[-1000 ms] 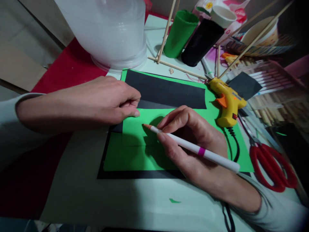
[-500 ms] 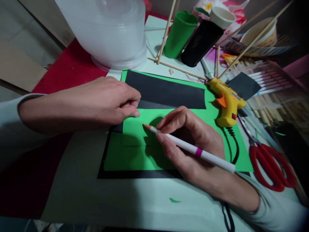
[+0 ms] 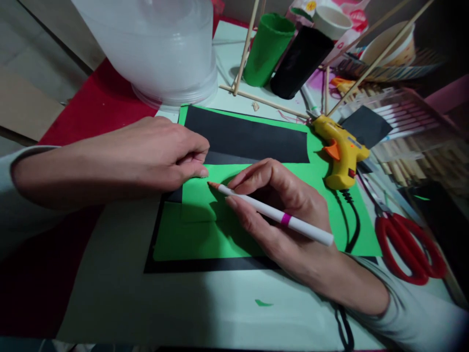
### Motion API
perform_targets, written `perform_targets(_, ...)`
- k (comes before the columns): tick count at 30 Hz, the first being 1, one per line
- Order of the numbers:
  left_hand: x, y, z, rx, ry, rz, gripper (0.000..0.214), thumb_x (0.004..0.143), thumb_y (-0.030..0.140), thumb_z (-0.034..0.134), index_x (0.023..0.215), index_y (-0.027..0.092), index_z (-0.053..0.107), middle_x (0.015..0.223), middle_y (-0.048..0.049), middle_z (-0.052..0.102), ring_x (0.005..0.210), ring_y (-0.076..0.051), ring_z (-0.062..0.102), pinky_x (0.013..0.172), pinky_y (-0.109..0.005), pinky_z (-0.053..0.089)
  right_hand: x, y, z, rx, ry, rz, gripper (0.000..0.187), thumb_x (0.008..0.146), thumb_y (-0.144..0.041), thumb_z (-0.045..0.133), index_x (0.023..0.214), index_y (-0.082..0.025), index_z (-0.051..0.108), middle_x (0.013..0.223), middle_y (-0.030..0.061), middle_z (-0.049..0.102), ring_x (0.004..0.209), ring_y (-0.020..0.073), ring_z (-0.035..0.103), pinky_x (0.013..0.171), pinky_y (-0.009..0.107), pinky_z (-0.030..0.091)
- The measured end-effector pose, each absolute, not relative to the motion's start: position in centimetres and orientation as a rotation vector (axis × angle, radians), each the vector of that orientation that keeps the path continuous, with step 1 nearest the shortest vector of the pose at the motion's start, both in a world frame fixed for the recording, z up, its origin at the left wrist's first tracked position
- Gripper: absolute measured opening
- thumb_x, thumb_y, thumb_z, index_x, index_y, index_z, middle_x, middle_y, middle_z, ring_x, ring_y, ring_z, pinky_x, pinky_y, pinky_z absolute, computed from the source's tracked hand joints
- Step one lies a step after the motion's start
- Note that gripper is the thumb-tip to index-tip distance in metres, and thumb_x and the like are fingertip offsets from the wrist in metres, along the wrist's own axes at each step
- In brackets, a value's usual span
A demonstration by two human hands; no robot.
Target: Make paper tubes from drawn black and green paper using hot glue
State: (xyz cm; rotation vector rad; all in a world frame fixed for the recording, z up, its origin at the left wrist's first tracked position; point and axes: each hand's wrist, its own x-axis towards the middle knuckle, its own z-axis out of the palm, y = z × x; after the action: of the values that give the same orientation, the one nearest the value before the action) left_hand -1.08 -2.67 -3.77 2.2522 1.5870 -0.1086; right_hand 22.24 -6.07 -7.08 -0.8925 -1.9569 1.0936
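Observation:
My right hand (image 3: 282, 210) grips a white pencil (image 3: 271, 212) with a pink band, its orange tip resting on a green paper piece (image 3: 200, 198). My left hand (image 3: 157, 151) is closed, fingertips pinching and pressing the upper left edge of that green piece. Under it lie a larger green sheet (image 3: 183, 239) and a black sheet (image 3: 205, 264). A black paper strip (image 3: 249, 139) lies across the green sheet just beyond my hands.
A yellow glue gun (image 3: 340, 151) lies right of the paper, its cord trailing toward me. Red scissors (image 3: 406, 244) lie at far right. A clear plastic tub (image 3: 161, 49), a green cup (image 3: 266, 49), a black cup (image 3: 296, 61) and wooden sticks (image 3: 244, 49) stand at the back.
My right hand and the pencil have shifted slightly left, bringing the tip closer to my left fingertips. My left hand stays put on the paper.

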Motion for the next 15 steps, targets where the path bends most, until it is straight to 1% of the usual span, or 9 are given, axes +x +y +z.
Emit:
perform_targets(4,-1.2,-2.6,-3.8,2.27,1.588,-0.118,0.028,0.091,0.024,0.057,0.063,0.021,0.055,0.054,0.0042,0.055,0.052,-0.013,0.049,0.058,-0.032,0.025,22.3,-6.1,-7.2,-0.911,-1.932,1.032,0.011,0.092,-0.02,0.075,0.092,-0.018,0.064,0.095,0.0036,0.068,0.082,0.015,0.065,0.07,0.03,0.05)
perform_targets(8,-1.4,-2.6,-4.1,2.282,1.598,-0.119,0.026,0.092,0.027,0.057,0.066,0.022,0.057,0.054,0.0051,0.056,0.052,-0.013,0.052,0.059,-0.031,0.027,22.7,-6.1,-7.0,-0.928,-1.94,0.962,0.012,0.093,-0.02,0.072,0.09,-0.019,0.06,0.089,0.0028,0.063,0.077,0.0152,0.061,0.068,0.032,0.049)
perform_targets(12,-1.3,-2.6,-4.2,2.273,1.632,-0.119,0.031,0.093,0.032,0.056,0.062,0.023,0.055,0.052,0.005,0.055,0.049,-0.013,0.05,0.057,-0.031,0.027,23.2,-6.3,-6.7,-0.946,-2.016,0.849,0.012,0.094,-0.021,0.07,0.089,-0.02,0.06,0.085,0.0015,0.061,0.073,0.0145,0.058,0.066,0.032,0.047)
perform_targets(15,-1.2,-2.5,-4.2,2.282,1.631,-0.107,0.033,0.091,0.034,0.057,0.061,0.023,0.055,0.051,0.0049,0.055,0.048,-0.013,0.05,0.055,-0.03,0.027,23.2,-6.4,-6.7,-0.94,-1.987,0.871,0.013,0.093,-0.02,0.072,0.088,-0.02,0.06,0.085,0.001,0.061,0.073,0.0145,0.058,0.065,0.032,0.048)
